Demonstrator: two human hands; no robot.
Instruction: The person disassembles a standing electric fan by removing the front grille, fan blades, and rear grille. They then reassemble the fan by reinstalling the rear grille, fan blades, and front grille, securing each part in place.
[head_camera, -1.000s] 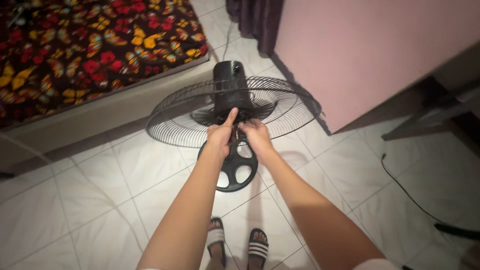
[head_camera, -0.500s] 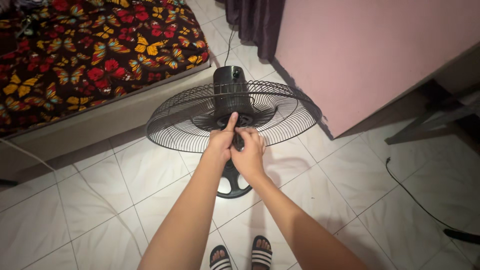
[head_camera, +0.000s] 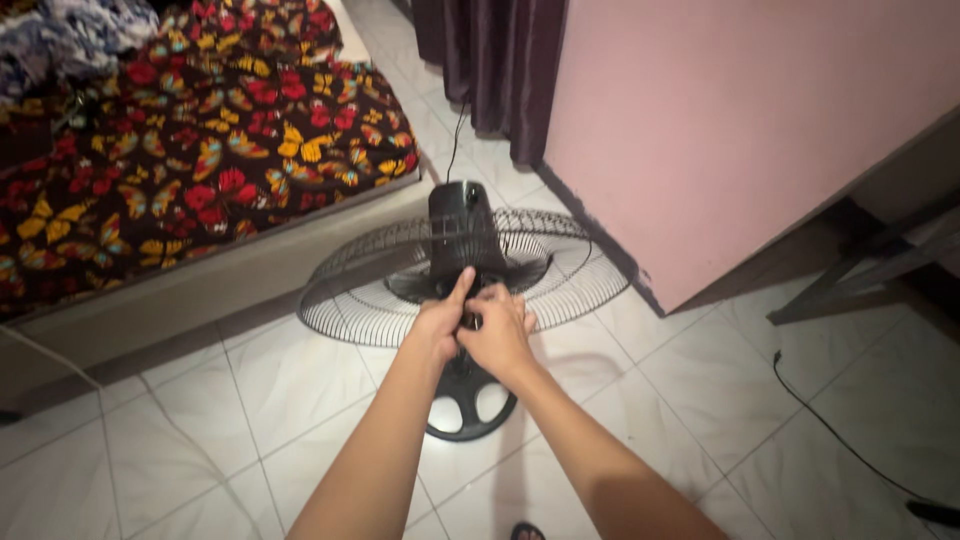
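A black floor fan (head_camera: 462, 235) stands on the white tiles, tilted so its wire grille (head_camera: 560, 270) lies nearly flat. Its round base (head_camera: 470, 405) shows below my hands. My left hand (head_camera: 438, 325) rests on the fan's neck just under the motor housing, its index finger stretched up along the housing. My right hand (head_camera: 497, 330) is closed on the same neck joint right beside it, the two hands touching. What my fingers pinch is hidden by the hands.
A mattress with a dark butterfly-patterned cover (head_camera: 190, 160) lies at the left. A pink wall (head_camera: 740, 110) and a purple curtain (head_camera: 480, 60) stand behind the fan. A dark table frame (head_camera: 870, 270) is at the right, and a black cable (head_camera: 830, 420) runs across the tiles.
The view has tilted up and drawn closer, so my sandalled feet have almost left the frame. Both hands stay on the fan's neck; the left index finger still points up.
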